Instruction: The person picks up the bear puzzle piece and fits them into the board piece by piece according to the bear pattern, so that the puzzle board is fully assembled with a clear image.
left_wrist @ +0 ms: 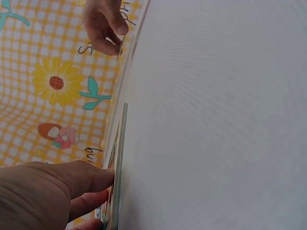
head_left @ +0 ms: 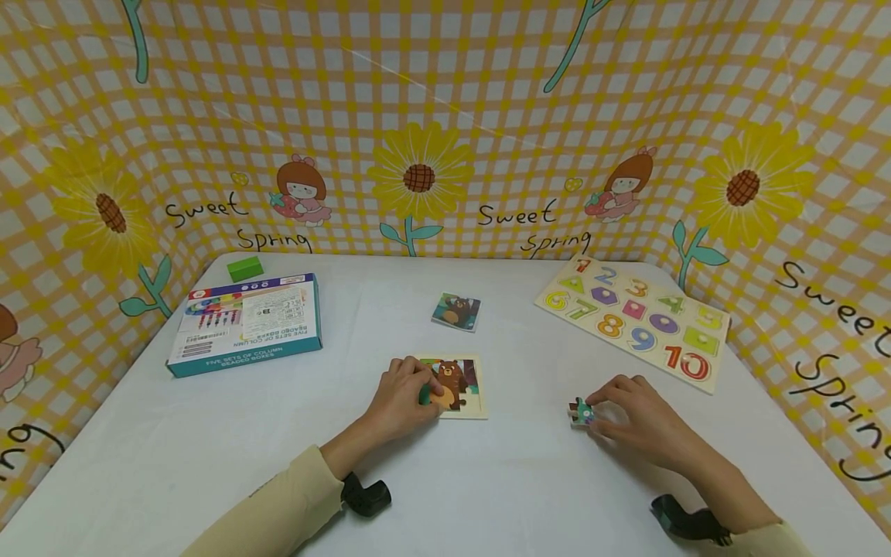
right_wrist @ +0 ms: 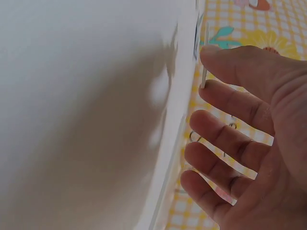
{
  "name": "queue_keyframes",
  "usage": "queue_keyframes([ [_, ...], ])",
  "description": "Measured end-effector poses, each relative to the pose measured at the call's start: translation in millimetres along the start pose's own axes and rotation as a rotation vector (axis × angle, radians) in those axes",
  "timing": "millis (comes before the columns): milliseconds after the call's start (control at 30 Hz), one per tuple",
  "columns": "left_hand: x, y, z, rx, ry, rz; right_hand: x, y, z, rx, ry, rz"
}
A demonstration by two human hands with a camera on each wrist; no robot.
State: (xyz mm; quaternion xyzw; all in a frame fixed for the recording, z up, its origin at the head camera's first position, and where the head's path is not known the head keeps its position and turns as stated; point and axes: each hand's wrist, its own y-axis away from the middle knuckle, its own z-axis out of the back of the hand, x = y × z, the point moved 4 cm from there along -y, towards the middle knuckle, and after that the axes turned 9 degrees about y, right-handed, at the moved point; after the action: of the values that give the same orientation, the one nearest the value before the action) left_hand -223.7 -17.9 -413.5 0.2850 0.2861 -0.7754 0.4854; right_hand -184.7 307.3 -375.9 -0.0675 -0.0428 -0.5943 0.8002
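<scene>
Near the middle of the table lies a bear jigsaw puzzle (head_left: pixel 454 381) in a pale wooden tray (head_left: pixel 475 411). My left hand (head_left: pixel 406 393) rests over its left side, covering part of the picture; in the left wrist view the thumb (left_wrist: pixel 93 178) and fingers touch its face from above. To the right, my right hand (head_left: pixel 643 422) pinches a small teal and brown puzzle piece (head_left: pixel 579 413) between thumb and index finger. Seen edge-on in the right wrist view, the piece (right_wrist: pixel 206 72) is thin, and the other fingers (right_wrist: pixel 225 136) are spread apart.
A bear picture card (head_left: pixel 456 311) lies behind the puzzle. At the back right is a wooden number board (head_left: pixel 629 325). A bead-set box (head_left: pixel 247 325) and a green block (head_left: pixel 245 268) sit at the left. Patterned cloth (head_left: pixel 418 93) walls surround the white table.
</scene>
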Motion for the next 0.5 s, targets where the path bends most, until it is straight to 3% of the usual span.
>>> queue_keyframes([
  [500, 0.0, -0.3, -0.1, 0.005, 0.002, 0.004, 59.1, -32.7, -10.6, -0.035, 0.008, 0.122],
])
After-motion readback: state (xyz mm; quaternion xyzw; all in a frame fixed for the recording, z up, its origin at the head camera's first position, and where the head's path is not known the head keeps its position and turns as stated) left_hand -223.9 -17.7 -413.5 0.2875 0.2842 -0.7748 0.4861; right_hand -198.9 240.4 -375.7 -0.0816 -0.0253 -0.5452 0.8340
